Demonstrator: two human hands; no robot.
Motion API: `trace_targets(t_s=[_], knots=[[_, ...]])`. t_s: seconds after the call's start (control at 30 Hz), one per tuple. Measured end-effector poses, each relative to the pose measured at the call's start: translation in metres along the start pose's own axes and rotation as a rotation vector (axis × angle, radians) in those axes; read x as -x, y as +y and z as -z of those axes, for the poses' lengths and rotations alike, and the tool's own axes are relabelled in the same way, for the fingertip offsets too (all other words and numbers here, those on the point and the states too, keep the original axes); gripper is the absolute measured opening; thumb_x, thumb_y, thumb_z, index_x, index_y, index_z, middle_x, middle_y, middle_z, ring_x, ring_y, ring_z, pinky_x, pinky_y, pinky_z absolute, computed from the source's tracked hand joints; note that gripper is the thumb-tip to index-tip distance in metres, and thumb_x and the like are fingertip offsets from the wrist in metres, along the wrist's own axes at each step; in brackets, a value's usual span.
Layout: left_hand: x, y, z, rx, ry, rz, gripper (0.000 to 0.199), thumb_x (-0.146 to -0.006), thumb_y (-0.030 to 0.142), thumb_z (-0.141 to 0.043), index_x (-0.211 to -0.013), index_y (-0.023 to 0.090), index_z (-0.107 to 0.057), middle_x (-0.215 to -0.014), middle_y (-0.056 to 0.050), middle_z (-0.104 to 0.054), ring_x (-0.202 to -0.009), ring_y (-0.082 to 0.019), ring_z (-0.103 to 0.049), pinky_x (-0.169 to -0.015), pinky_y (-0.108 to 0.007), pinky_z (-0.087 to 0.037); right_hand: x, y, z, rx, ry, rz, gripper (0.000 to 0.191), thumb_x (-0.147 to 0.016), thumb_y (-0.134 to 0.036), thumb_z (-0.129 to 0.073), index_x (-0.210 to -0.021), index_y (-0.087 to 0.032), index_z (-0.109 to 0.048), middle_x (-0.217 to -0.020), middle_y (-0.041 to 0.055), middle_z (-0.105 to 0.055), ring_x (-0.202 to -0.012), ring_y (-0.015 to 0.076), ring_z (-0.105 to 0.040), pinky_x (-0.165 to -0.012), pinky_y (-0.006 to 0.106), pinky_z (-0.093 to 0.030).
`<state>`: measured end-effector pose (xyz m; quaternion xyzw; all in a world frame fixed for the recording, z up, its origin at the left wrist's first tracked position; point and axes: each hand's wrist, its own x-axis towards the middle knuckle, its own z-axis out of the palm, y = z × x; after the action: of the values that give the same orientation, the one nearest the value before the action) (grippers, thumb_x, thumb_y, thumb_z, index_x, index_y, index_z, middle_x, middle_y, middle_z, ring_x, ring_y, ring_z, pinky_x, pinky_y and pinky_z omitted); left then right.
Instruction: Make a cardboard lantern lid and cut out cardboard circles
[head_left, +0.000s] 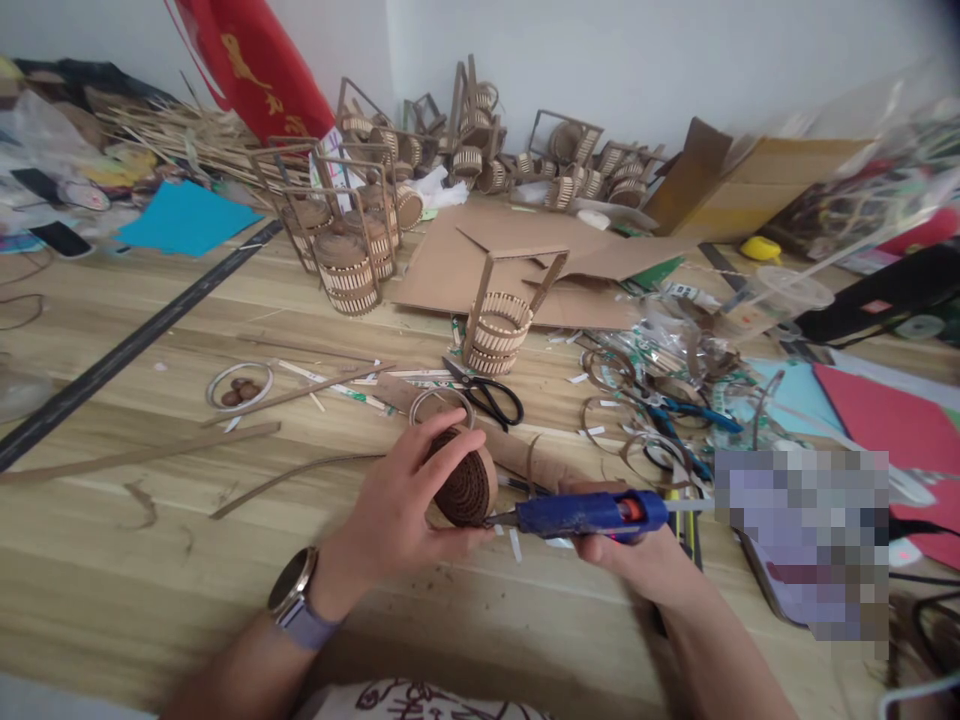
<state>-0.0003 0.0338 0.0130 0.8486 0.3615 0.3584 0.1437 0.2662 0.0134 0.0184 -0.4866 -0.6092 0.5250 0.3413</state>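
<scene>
My left hand [409, 495], with a watch on its wrist, is closed round a coil of brown cardboard strip [463, 485], fingers on top and thumb below. A loose end of cardboard strip [300, 468] trails off to the left behind the hand. My right hand [630, 555] grips a blue hot glue gun [581, 513] with a glue stick [690, 504] poking out of its back. The gun's nozzle touches or nearly touches the coil's lower right edge. Behind the coil lie black-handled scissors [491, 395] and a pale ring [442, 402].
A small slatted bucket [499, 335] with a tall handle stands behind the scissors. Several similar buckets [349, 270] stand farther left. Flat cardboard [442, 260] lies at the back. Cut strips and blue pliers [697, 412] clutter the right, beside a phone-like object [780, 590], partly blurred out.
</scene>
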Motion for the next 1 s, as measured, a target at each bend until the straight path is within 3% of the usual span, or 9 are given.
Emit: trace_targets(t_s=[0.4,0.83,1.0], knots=[[-0.0020,0.0004,0.0001,0.016,0.011,-0.011,0.072,-0.086,0.058,-0.064,-0.143,0.025,-0.036,-0.141,-0.020,-0.044,-0.123,-0.035,-0.054,-0.101,-0.050,-0.049,-0.0019,-0.0059,-0.0007,0.103,0.048,0.104,0.065,-0.064,-0.085,-0.062,-0.054,-0.021,-0.059,-0.055,0.0042,-0.054,-0.051,0.0176,-0.048,-0.044,0.029,-0.044],[-0.0021,0.0019,0.0010,-0.001,0.006,-0.009,0.068,-0.088,0.057,-0.061,-0.142,0.025,-0.035,-0.140,-0.019,-0.045,-0.124,-0.034,-0.054,-0.101,-0.049,-0.049,-0.0017,-0.0045,0.0001,0.093,0.007,0.074,0.064,-0.064,-0.085,-0.062,-0.050,-0.023,-0.054,-0.056,0.0037,-0.051,-0.054,0.0185,-0.045,-0.048,0.031,-0.043],[-0.0017,0.0018,0.0008,0.000,0.014,-0.006,0.071,-0.086,0.059,-0.063,-0.143,0.027,-0.035,-0.140,-0.019,-0.046,-0.122,-0.034,-0.055,-0.100,-0.050,-0.050,-0.0003,-0.0033,0.0001,0.054,0.030,0.039,0.062,-0.062,-0.082,-0.067,-0.059,-0.021,-0.059,-0.057,0.0019,-0.053,-0.053,0.0165,-0.046,-0.047,0.028,-0.043]])
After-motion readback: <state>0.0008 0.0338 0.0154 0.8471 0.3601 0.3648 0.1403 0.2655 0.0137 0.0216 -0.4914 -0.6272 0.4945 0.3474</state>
